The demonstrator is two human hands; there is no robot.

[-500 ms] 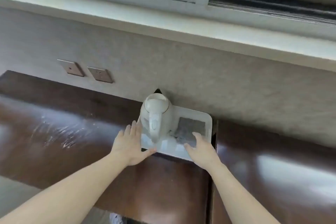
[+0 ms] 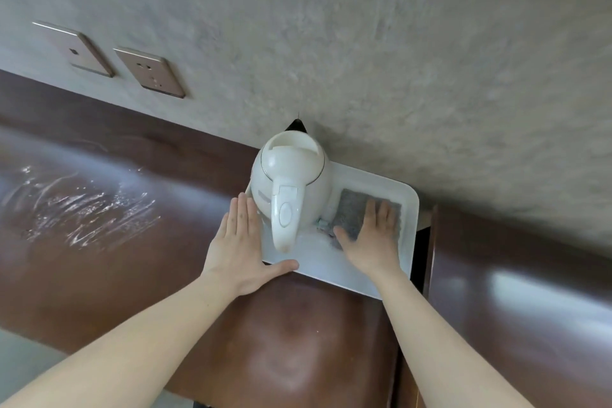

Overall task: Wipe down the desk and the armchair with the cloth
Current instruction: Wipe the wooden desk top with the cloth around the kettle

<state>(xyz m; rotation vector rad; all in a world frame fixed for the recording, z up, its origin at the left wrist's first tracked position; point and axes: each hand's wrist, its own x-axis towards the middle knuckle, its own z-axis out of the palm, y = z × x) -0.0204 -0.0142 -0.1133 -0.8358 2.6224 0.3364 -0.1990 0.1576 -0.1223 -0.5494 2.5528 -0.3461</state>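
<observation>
While the left hand [image 2: 243,242], flat and spread, steadies the tray [image 2: 409,209], the right hand [image 2: 374,238] should press its spread palm evenly on the cloth [image 2: 351,205] beside the kettle [image 2: 291,189].

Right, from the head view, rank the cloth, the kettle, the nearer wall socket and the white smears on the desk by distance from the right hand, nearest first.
1. Cloth: directly under the right hand, on the tray.
2. Kettle: just left of it, on the same tray.
3. Wall socket: up on the wall, far left.
4. White smears: on the desk, farthest left.
</observation>
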